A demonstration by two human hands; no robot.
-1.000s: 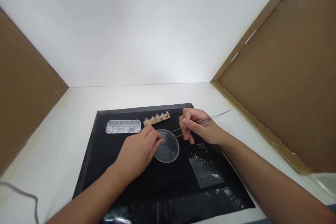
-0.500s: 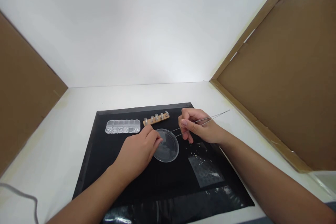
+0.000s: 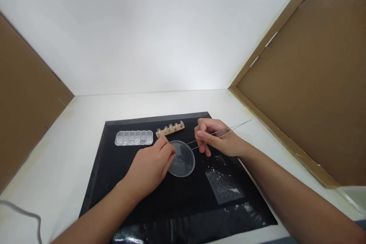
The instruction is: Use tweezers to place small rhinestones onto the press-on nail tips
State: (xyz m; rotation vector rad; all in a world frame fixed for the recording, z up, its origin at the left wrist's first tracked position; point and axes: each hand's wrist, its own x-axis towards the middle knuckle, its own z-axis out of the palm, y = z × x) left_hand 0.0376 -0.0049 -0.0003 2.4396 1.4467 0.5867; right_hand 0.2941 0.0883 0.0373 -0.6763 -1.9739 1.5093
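My right hand [image 3: 214, 137] is closed around a pair of thin metal tweezers [image 3: 222, 133]. Their slim arms reach left to the rim of a round clear dish [image 3: 183, 166], and their joined end points to the upper right. At the dish's left side is my left hand [image 3: 153, 162], its fingers pinched together over the rim; whatever they grip is hidden. Behind the dish lies a wooden strip [image 3: 173, 131] carrying several small, clear, rounded pieces. A clear compartment box [image 3: 134, 138] sits to the left, with small shiny bits in its front row.
Everything lies on a black mat [image 3: 177, 204] upon a white table [image 3: 68, 137]. A clear plastic sheet [image 3: 227, 188] with tiny scattered bits rests at the right. Cardboard panels [image 3: 317, 84] flank both sides, and a grey cable [image 3: 21, 210] runs at the lower left.
My left fingers have shifted very slightly at the dish's edge. The right hand and the tweezers are almost still, and the other things have stayed in place.
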